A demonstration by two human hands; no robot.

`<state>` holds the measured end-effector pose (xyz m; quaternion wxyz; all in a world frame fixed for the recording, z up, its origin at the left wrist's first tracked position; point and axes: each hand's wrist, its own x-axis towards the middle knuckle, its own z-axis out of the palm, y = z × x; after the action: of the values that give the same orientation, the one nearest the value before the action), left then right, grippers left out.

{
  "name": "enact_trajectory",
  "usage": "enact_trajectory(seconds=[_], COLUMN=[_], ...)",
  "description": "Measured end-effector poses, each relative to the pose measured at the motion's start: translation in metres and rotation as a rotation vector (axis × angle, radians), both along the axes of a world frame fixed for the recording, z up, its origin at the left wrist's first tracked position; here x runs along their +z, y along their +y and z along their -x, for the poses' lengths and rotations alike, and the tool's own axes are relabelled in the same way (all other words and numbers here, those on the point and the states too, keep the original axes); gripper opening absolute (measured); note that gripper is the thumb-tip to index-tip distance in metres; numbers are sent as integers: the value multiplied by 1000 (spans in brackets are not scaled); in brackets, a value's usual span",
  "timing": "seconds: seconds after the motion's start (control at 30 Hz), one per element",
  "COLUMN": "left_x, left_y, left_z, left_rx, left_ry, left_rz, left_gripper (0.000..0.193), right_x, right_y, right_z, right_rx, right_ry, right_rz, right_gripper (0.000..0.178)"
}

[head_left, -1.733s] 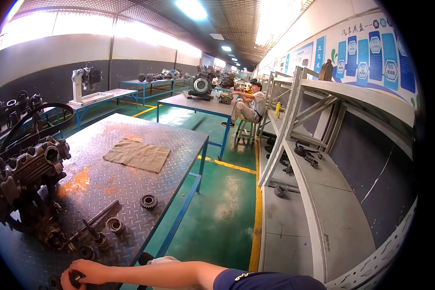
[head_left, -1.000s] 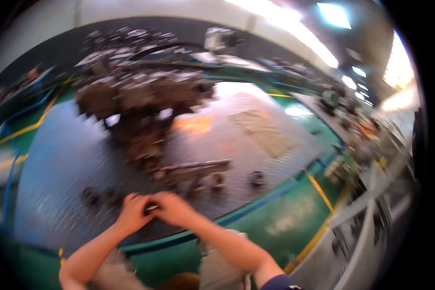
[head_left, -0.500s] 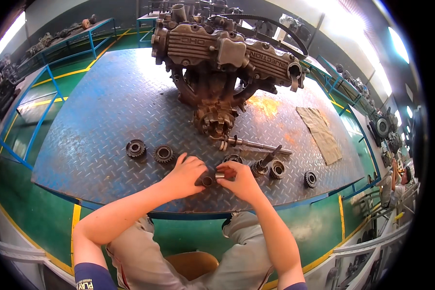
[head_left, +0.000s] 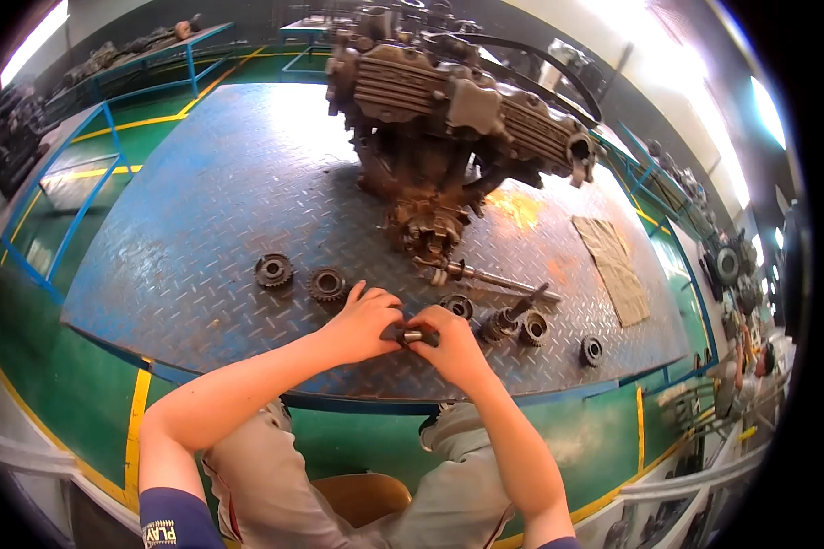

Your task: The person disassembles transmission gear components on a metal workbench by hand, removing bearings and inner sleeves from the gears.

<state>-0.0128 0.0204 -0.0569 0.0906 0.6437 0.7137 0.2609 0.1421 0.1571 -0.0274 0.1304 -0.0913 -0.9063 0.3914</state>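
My left hand (head_left: 372, 322) is closed around a small dark metal sleeve (head_left: 393, 333), mostly covered by the fingers. Pinched in my right hand (head_left: 450, 342) is a short shiny metal sleeve (head_left: 413, 336). The two pieces meet, or nearly meet, between my fingertips above the near part of the table; whether one sits inside the other, I cannot tell. Left of my hands lie two toothed gears, an outer gear (head_left: 273, 271) and an inner gear (head_left: 327, 285). Just beyond my right hand is another gear (head_left: 458, 306), partly hidden.
A large engine (head_left: 458, 110) stands on the blue tread-plate table (head_left: 183, 220). To the right are a toothed shaft (head_left: 504, 324), a gear (head_left: 534, 328), a smaller gear (head_left: 592, 350) and a folded cloth (head_left: 612, 271). A long rod (head_left: 499, 279) lies before the engine.
My hands have come closer together, bringing the shiny sleeve up to the dark one. The whole view has shifted slightly, so the table's things appear farther right.
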Motion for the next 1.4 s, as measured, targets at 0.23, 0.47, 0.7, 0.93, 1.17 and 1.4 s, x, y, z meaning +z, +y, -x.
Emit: enact_trajectory(seconds=[0.23, 0.47, 0.7, 0.93, 1.17, 1.4], left_x=[0, 10, 19, 17, 19, 17], left_y=[-22, -35, -43, -43, -44, -45], left_z=[18, 25, 30, 30, 28, 27], left_rx=[-6, -1, 10, 13, 2, 3], left_ry=[7, -13, -57, -74, -88, -95], left_rz=[-66, -186, -164, -128, -56, -52], left_gripper=[47, 60, 61, 61, 62, 61], right_x=[6, 14, 14, 21, 22, 25], right_y=[-1, 1, -2, -8, -5, -14], right_z=[-3, -1, 1, 3, 0, 1], right_rx=[26, 1, 1, -75, -23, 64], right_ry=[-55, -108, -85, -57, -31, -14], right_rz=[-68, -59, -115, -90, -235, -475], right_gripper=[35, 32, 32, 33, 31, 29])
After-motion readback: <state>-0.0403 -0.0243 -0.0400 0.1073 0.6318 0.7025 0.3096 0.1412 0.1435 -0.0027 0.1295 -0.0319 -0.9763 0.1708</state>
